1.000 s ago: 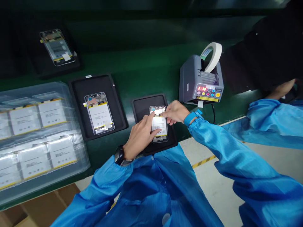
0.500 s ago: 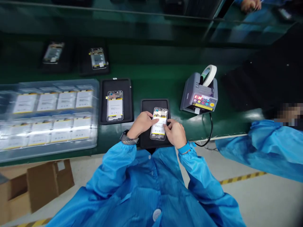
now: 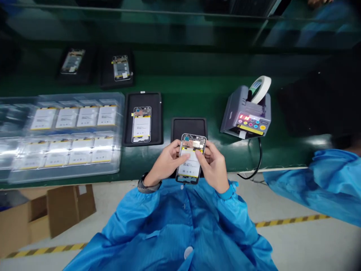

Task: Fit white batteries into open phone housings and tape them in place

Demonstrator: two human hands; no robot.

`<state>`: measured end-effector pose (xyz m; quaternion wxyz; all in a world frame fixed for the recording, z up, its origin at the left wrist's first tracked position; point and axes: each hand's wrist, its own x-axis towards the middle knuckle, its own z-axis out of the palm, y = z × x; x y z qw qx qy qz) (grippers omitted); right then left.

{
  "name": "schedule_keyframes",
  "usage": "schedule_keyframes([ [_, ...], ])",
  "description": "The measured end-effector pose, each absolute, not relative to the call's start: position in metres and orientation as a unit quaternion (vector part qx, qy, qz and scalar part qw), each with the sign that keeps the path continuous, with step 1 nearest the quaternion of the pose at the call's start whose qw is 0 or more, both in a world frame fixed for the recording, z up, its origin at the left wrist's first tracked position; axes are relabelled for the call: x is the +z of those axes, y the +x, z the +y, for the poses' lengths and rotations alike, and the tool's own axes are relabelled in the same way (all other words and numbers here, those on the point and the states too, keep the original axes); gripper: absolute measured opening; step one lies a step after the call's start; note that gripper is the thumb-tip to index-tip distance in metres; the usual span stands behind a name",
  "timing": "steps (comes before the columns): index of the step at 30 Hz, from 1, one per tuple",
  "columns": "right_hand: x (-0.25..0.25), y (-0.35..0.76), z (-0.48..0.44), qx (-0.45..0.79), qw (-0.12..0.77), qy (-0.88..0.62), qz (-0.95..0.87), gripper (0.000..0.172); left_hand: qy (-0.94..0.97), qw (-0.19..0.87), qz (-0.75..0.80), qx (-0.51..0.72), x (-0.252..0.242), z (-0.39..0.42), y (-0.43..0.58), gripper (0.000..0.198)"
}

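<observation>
An opened phone [image 3: 191, 178], its circuit board bare at the top, is held up between both hands in front of my body. A white phone battery [image 3: 189, 165] with yellow edges lies inside its frame. My left hand [image 3: 170, 160] grips the left side, thumb pressed on the battery. On the right side, my right hand [image 3: 214, 163] is closed round the edge with its thumb near the battery's upper end. Fingers of both hands curl behind the phone and are partly hidden. Behind it lies a black tray [image 3: 188, 123], partly covered by the phone and hands.
To the left, a second opened phone [image 3: 141, 126] rests on another black tray [image 3: 157, 131]. Clear plastic trays [image 3: 120, 146] hold several batteries. A tape dispenser [image 3: 246, 113] with a cable stands at right, near another person's blue sleeve [image 3: 318, 184]. Cardboard boxes [image 3: 62, 207] are on the floor.
The phone was lying on the black tray; now both hands have lifted it off and brought it closer to my body, tilted. My fingers have moved round its sides. The view has shifted slightly.
</observation>
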<state>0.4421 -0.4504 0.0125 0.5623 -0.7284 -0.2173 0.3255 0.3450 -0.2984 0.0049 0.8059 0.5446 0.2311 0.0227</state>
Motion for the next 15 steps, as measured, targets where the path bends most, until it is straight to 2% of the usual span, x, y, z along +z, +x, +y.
schedule_keyframes([
  [3, 0.023, 0.424, -0.452, 0.325, 0.577, -0.718, -0.213, 0.048, 0.555, 0.790, 0.255, 0.056, 0.011, -0.307, 0.333, 0.046],
  [7, 0.023, 0.410, -0.453, 0.311, 0.553, -0.742, -0.216, 0.043, 0.596, 0.740, 0.294, 0.106, 0.008, -0.315, 0.324, 0.040],
  [10, 0.019, 0.405, -0.452, 0.288, 0.578, -0.732, -0.217, 0.038, 0.619, 0.711, 0.297, 0.148, 0.004, -0.319, 0.320, 0.035],
  [15, 0.019, 0.400, -0.451, 0.263, 0.604, -0.723, -0.209, 0.030, 0.594, 0.724, 0.308, 0.170, 0.005, -0.325, 0.316, 0.030],
])
